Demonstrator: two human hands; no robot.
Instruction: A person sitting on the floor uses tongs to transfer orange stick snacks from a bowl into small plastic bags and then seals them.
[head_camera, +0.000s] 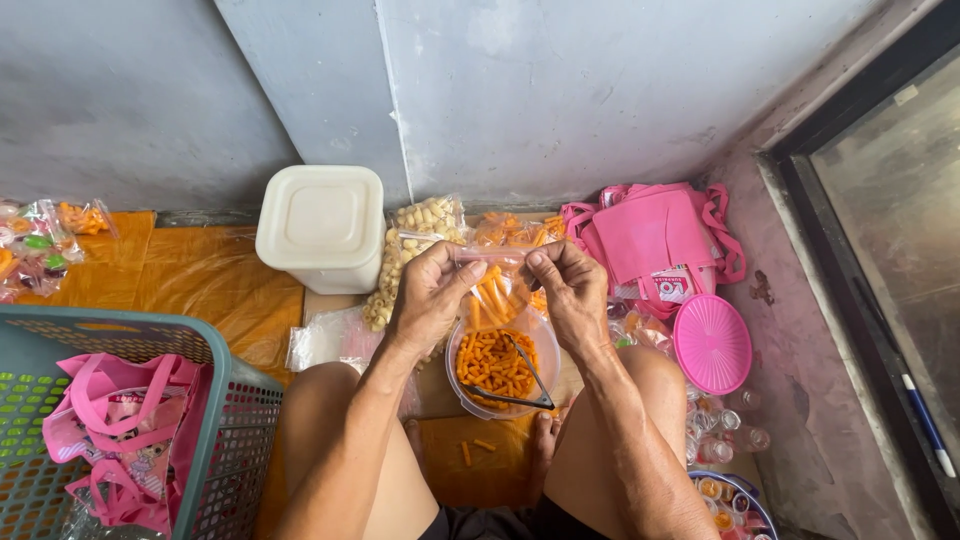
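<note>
My left hand (428, 291) and my right hand (570, 288) pinch the two ends of the top strip of a small clear bag of orange snack sticks (495, 290), held up between them. Right below hangs a round clear bowl (470, 398) holding more orange sticks, with dark metal tongs (525, 385) resting in it. A few orange sticks (475, 447) lie loose on the orange mat between my knees.
A white lidded tub (322, 225) stands by the wall, with bags of pale puffs (415, 240) and orange snacks beside it. Pink bags (655, 240), a pink lid (712, 343) and small bottles lie to the right. A teal basket (235, 420) sits left.
</note>
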